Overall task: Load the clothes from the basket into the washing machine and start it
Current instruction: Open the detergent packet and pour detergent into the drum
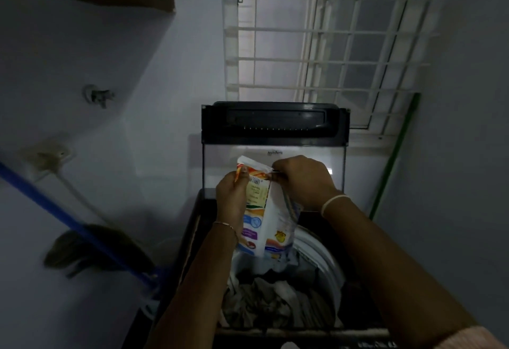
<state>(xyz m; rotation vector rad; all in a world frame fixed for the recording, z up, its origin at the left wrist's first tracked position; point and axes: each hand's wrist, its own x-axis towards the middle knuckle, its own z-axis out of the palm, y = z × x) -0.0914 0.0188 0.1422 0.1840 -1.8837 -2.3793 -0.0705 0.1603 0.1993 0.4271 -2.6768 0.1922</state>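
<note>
A top-loading washing machine (316, 255) stands below me with its glass lid (275, 139) raised upright at the back. Its drum holds a heap of grey and white clothes (264, 302). Above the drum I hold a white and orange detergent packet (264, 222) upright. My left hand (231, 197) grips the packet's left top edge. My right hand (300, 180) pinches the top right corner of the same packet. The basket is not in view.
A blue-handled mop (82, 241) leans against the left wall. A tap (99, 95) and a wall socket (46, 155) sit on that wall. A barred window (330, 45) is behind the machine, and a green pole (391, 161) stands at the right.
</note>
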